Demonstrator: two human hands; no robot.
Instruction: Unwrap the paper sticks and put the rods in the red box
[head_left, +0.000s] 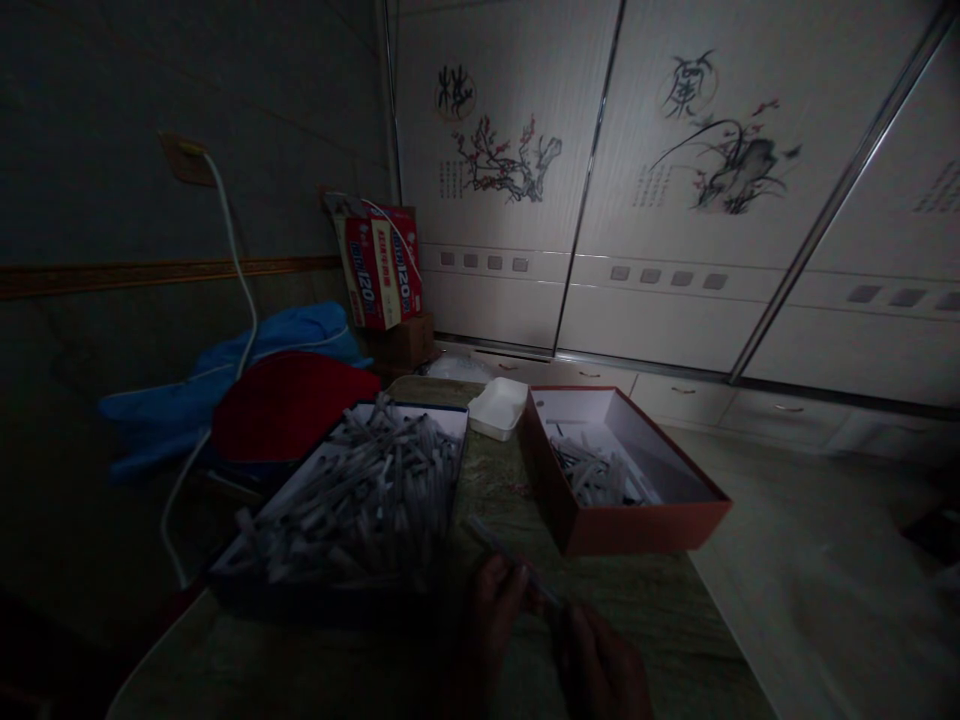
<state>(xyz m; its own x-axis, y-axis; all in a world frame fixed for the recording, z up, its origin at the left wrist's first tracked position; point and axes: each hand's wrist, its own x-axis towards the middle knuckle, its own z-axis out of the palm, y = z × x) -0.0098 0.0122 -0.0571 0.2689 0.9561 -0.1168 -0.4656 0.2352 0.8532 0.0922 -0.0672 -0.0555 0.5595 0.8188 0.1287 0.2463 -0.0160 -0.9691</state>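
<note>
A thin, pale stick-like piece point(491, 537), its exact kind unclear in the dim light, slants between my two hands above the table. My left hand point(495, 600) is closed on its middle, fingers pinched. Lower down, my right hand point(596, 655) grips the near end, partly lost in shadow. To the left stands a dark blue box point(330, 605) heaped with many similar pale, slender pieces point(375, 490). On the right, an orange-brown box point(637, 530) with a white inside holds a smaller pile of slim pieces point(596, 475).
A small white tray point(499, 405) sits between the boxes at the table's point(502, 470) far end. Red point(296, 405) and blue point(300, 330) cloth-like items lie left, near a white cable point(232, 240). Red cartons point(382, 265) are stacked before the sliding wardrobe doors point(495, 300).
</note>
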